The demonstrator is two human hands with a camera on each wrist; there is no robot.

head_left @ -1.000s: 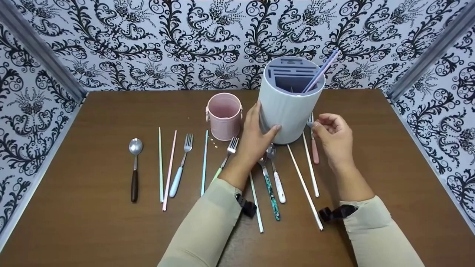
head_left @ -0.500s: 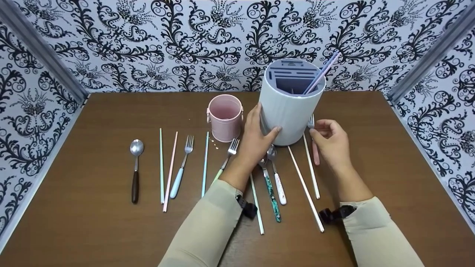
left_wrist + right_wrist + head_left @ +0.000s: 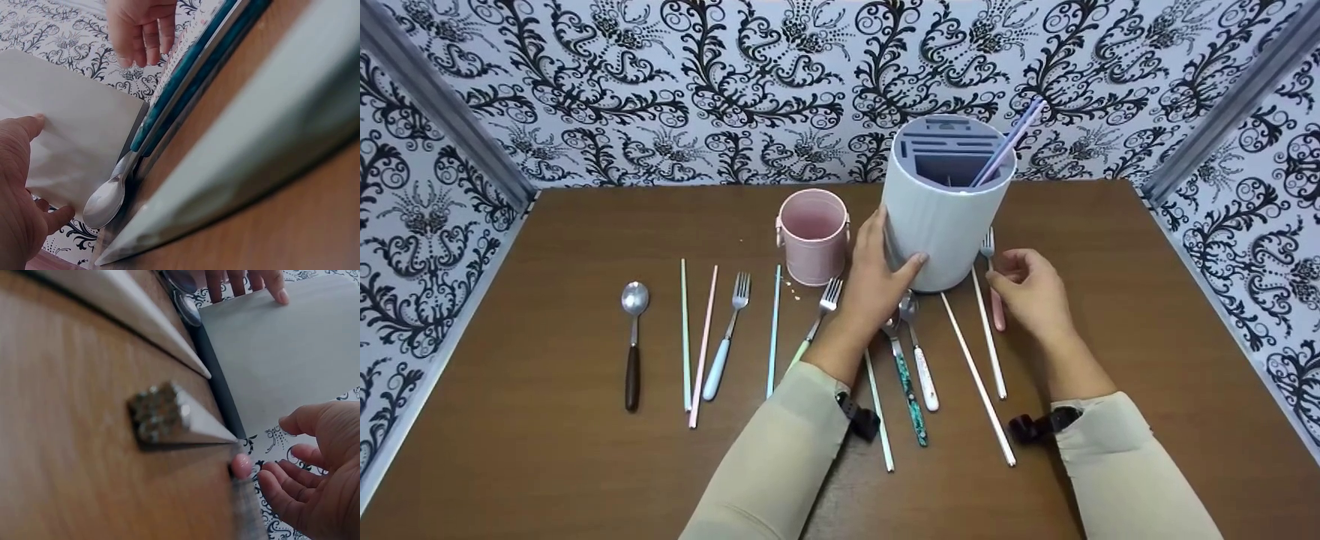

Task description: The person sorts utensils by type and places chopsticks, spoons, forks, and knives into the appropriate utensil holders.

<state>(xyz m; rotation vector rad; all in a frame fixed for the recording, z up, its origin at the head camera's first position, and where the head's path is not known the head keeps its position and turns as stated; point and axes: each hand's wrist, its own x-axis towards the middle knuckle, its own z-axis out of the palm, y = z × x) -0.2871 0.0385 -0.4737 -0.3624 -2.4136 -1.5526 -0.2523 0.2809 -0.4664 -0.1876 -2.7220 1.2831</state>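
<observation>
My left hand point(image 3: 877, 274) holds the side of a white utensil holder point(image 3: 949, 225), thumb on its front. The holder has a grey slotted top, and two pastel chopsticks point(image 3: 1012, 142) lean out of it. My right hand point(image 3: 1033, 292) is beside a pink-handled fork point(image 3: 997, 307) lying right of the holder. In the right wrist view its fingers point(image 3: 284, 492) are loosely bent and apart from the thumb, with nothing visible between them; the fork's pink handle end point(image 3: 242, 466) is close to them.
A pink cup point(image 3: 814, 240) stands left of the holder. On the brown table lie a dark-handled spoon point(image 3: 634, 345), a blue-handled fork point(image 3: 726, 337), a green-handled fork point(image 3: 829, 296), a teal-handled spoon point(image 3: 910, 397), a white-handled spoon point(image 3: 924, 375) and several chopsticks point(image 3: 979, 382).
My right hand has lowered toward the table and come nearer the pink-handled fork. My left hand and the utensil holder stay in place.
</observation>
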